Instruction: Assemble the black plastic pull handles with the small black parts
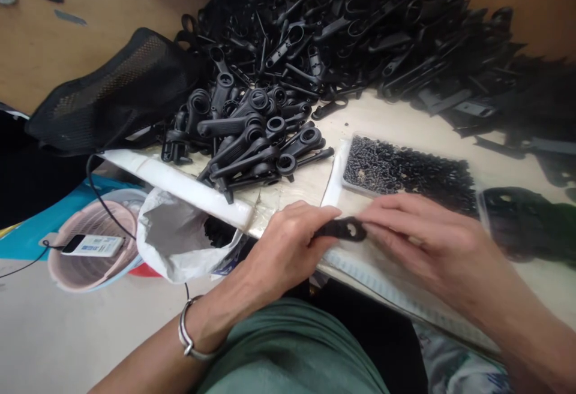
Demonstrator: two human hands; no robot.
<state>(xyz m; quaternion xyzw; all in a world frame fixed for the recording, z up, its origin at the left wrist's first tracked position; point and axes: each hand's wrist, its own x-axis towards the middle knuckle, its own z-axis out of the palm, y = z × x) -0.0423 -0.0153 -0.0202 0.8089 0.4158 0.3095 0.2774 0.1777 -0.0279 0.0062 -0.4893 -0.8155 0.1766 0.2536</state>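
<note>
My left hand (292,241) grips a black plastic part (344,229) between thumb and fingers, its holed end pointing right. My right hand (423,238) is closed in a pinch at that end, fingertips touching or almost touching it. Whatever may be between those fingertips is hidden. Just beyond my hands lies a shallow clear tray (409,169) full of tiny black pieces. A heap of black plastic arms with round ends (256,130) sits on the table to the upper left of my hands.
A big pile of loose black parts (342,28) fills the table's back. Black mesh (121,91) lies at left. Below the table edge are a white sack (175,250) and a pink basket (67,268) holding a phone (96,246) on a cable. Another dark container (517,220) stands at right.
</note>
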